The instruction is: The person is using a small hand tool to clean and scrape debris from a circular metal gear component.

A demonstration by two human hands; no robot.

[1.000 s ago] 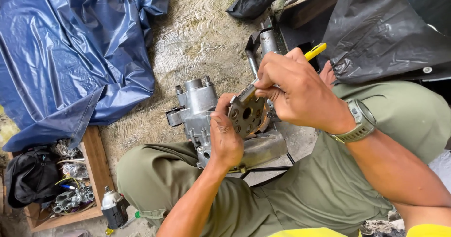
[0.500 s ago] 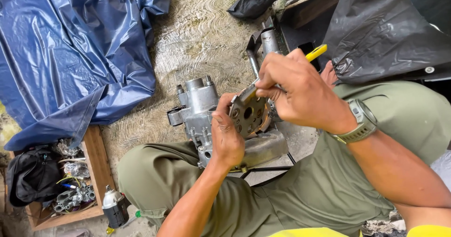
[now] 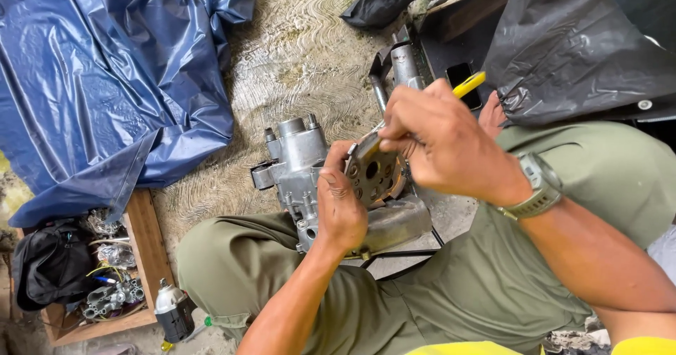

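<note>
Holding a perforated disc point(image 3: 373, 170), left hand point(image 3: 339, 207); right hand point(image 3: 436, 140) grips yellow-handled tool point(image 3: 467, 84) beside blue tarp point(image 3: 105, 80).

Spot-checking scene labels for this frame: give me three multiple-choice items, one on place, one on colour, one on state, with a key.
1. Where does the blue tarp lie?
A. on the ground at upper left
B. over the person's knees
C. inside the wooden tray

2. What colour is the handle of the tool in the right hand?
A. red
B. yellow
C. black

3. How is the round perforated metal disc held?
A. lying loose on the ground
B. the left hand holds it against the grey engine casing
C. hanging from a cord

Key: 1 A, it spreads over the patterned floor at upper left. 2 B, a yellow end sticks out past the knuckles. 3 B, thumb and fingers grip its edge at the casing.
</note>
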